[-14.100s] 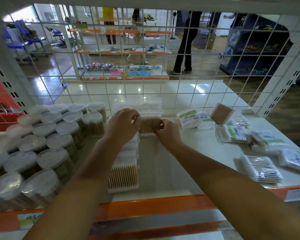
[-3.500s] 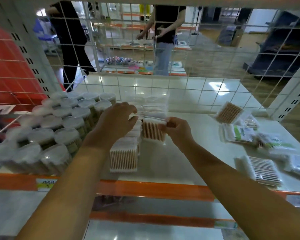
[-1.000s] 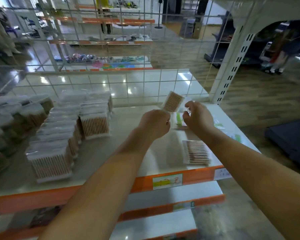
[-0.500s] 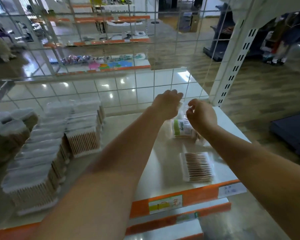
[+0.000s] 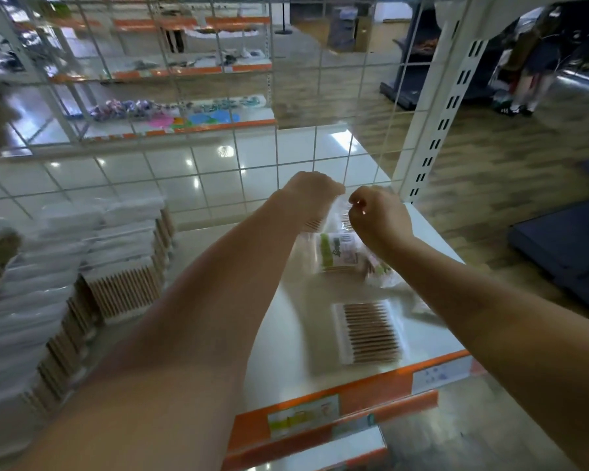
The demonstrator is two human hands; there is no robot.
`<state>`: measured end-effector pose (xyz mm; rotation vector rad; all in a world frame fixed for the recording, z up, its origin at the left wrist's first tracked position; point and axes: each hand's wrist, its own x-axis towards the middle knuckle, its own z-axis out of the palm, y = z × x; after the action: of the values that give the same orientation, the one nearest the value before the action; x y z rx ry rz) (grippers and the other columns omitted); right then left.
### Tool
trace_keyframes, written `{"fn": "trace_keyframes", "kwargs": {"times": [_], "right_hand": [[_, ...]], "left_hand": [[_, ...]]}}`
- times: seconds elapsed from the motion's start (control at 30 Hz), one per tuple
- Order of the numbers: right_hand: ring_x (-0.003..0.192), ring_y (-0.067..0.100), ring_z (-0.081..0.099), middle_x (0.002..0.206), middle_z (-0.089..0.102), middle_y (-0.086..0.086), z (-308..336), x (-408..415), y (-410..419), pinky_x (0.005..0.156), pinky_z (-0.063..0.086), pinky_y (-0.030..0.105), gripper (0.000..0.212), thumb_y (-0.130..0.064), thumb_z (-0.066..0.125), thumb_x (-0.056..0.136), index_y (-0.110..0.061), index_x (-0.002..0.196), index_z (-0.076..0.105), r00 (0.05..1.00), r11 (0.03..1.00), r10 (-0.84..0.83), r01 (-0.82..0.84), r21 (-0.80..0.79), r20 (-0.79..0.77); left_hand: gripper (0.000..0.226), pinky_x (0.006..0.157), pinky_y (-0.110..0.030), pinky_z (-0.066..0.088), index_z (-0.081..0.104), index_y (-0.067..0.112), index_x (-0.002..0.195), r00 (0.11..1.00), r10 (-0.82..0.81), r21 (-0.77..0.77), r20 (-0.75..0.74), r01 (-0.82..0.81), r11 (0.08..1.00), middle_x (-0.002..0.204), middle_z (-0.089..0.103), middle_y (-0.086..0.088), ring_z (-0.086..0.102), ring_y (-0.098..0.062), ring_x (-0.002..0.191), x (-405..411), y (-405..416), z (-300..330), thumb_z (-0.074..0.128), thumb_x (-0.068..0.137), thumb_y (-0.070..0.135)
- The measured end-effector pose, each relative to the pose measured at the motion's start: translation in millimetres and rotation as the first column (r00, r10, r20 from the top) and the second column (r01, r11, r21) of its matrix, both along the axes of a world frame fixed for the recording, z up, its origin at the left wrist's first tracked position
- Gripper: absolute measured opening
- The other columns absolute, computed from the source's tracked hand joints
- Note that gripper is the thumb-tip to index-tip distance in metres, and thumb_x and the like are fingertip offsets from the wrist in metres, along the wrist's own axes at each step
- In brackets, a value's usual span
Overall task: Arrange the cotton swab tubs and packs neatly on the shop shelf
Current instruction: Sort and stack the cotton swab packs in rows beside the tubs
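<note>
At the far right corner of the white shelf (image 5: 286, 341), toward one o'clock, both hands work close together over a small heap of cotton swab packs. The left hand (image 5: 312, 192) is curled with its knuckles up, and swab sticks show just under its wrist; what exactly its fingers pinch is hidden and blurred, so I cannot tell its grip. The right hand (image 5: 376, 215) is curled too, fingertips drawn in toward the left hand, apparently nipping clear wrapping, though the blur leaves that unsure. Below them lies a green-labelled pack (image 5: 337, 251), tilted, touching other blurred packs at four o'clock of it. A flat pack of wooden swabs (image 5: 368, 329) lies alone nearer the orange shelf edge (image 5: 361, 385). At nine o'clock stand neat rows of clear swab boxes (image 5: 123, 266). A wire grid (image 5: 276, 96) backs the shelf.
</note>
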<state>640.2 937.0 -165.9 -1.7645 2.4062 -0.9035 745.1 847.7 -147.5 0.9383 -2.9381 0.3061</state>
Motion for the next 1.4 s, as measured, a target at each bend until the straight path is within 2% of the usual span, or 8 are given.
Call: {"fn": "trace_keyframes", "kwargs": {"times": [0.17,0.3,0.47,0.7,0.8,1.03,1.2,1.4], "right_hand": [[0.093,0.024,0.055,0.105,0.063,0.008,5,2,0,0.074,0.044,0.029,0.026,-0.007,0.046,0.086,-0.010,0.104,0.065,0.996,1.000,-0.024,0.025,-0.010,0.081],[0.085,0.019,0.056,0.090,0.061,0.000,16,12,3,0.073,0.048,0.030,0.024,-0.006,0.048,0.084,-0.008,0.101,0.066,0.963,0.994,-0.020,0.048,-0.096,0.269],[0.082,0.013,0.056,0.083,0.060,-0.004,24,38,7,0.074,0.045,0.025,0.021,-0.005,0.052,0.083,-0.009,0.096,0.067,0.912,0.981,0.017,0.064,-0.183,0.410],[0.080,0.009,0.055,0.086,0.065,-0.002,32,85,11,0.066,0.037,0.006,0.021,-0.004,0.053,0.082,-0.009,0.095,0.069,0.832,0.930,0.135,0.081,-0.358,0.538],[0.081,0.010,0.056,0.089,0.064,-0.002,31,101,13,0.066,0.039,0.013,0.018,-0.011,0.055,0.086,-0.009,0.100,0.066,0.839,0.938,0.159,0.036,-0.344,0.521],[0.090,0.012,0.055,0.100,0.058,-0.001,26,146,10,0.069,0.043,0.017,0.051,-0.037,0.063,0.085,-0.009,0.125,0.049,0.798,0.938,0.337,-0.328,-0.108,0.500],[0.076,0.010,0.059,0.086,0.062,-0.002,30,174,9,0.058,0.046,0.009,0.023,-0.027,0.068,0.082,-0.011,0.096,0.059,0.800,0.897,0.441,-0.402,-0.184,0.406],[0.068,0.000,0.057,0.080,0.063,-0.005,30,193,10,0.058,0.045,0.008,0.016,-0.023,0.069,0.082,-0.013,0.089,0.058,0.753,0.863,0.503,-0.465,-0.197,0.424]], "left_hand": [[0.020,0.068,-0.030,0.036,0.053,0.012,0.104,0.998,0.067,0.002,-0.008,-0.067,0.998,0.095,0.059,-0.006,0.056,-0.023,0.089,13,0,11,0.053,0.084,0.006],[0.018,0.068,-0.030,0.038,0.058,0.010,0.101,0.959,0.167,0.142,-0.227,-0.138,0.980,0.096,0.062,-0.009,0.057,-0.029,0.090,37,8,12,0.054,0.084,0.012],[0.017,0.069,-0.028,0.045,0.061,0.008,0.094,0.806,0.372,0.450,-0.461,-0.149,0.881,0.098,0.064,-0.010,0.060,-0.026,0.090,72,16,13,0.068,0.078,0.010],[0.028,0.075,-0.050,0.056,0.053,0.016,0.076,0.580,0.640,0.737,-0.504,-0.096,0.669,0.093,0.065,-0.016,0.065,-0.034,0.088,143,28,35,0.077,0.070,0.003],[0.025,0.071,-0.039,0.058,0.053,0.013,0.078,0.524,0.704,0.790,-0.478,-0.093,0.606,0.092,0.064,-0.016,0.066,-0.028,0.080,172,36,37,0.075,0.071,0.002],[0.026,0.065,-0.029,0.058,0.055,0.006,0.092,0.495,0.753,0.825,-0.432,-0.120,0.552,0.091,0.063,-0.013,0.066,-0.025,0.078,219,56,34,0.072,0.073,0.000],[0.025,0.072,-0.035,0.055,0.054,0.010,0.083,0.465,0.745,0.829,-0.478,-0.042,0.558,0.085,0.063,-0.010,0.065,-0.026,0.081,241,67,45,0.071,0.072,-0.004],[0.041,0.077,-0.039,0.051,0.057,0.010,0.114,0.635,0.628,0.598,-0.449,-0.309,0.740,0.096,0.065,-0.007,0.064,-0.027,0.088,278,74,63,0.071,0.076,0.003]]}}
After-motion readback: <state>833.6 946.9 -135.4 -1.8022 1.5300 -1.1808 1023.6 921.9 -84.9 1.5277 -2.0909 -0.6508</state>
